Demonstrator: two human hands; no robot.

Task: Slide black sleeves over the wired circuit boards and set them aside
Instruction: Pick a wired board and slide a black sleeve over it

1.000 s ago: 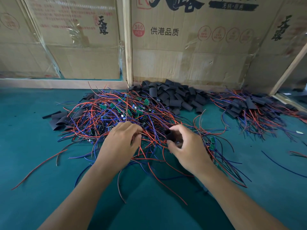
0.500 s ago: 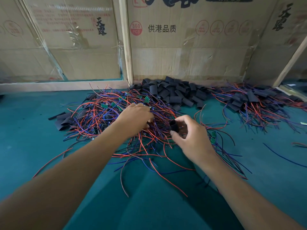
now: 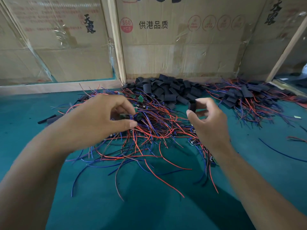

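The circuit board (image 3: 125, 116) pinched in the left hand (image 3: 99, 120) is largely covered by fingers; the cardboard panels (image 3: 179, 47) are cut off at the top edge.

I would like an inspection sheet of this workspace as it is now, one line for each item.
Surface: green mat, bare in front.
Job's things: unsleeved wired boards tangled at centre; loose sleeve pile behind; sleeved boards at right.
Clutter: flat black strips at left.
Hands: left hand pinches a green board; right hand pinches one black sleeve.
Cables: stray blue wire at right.
Surroundings: cardboard boxes, wooden posts.
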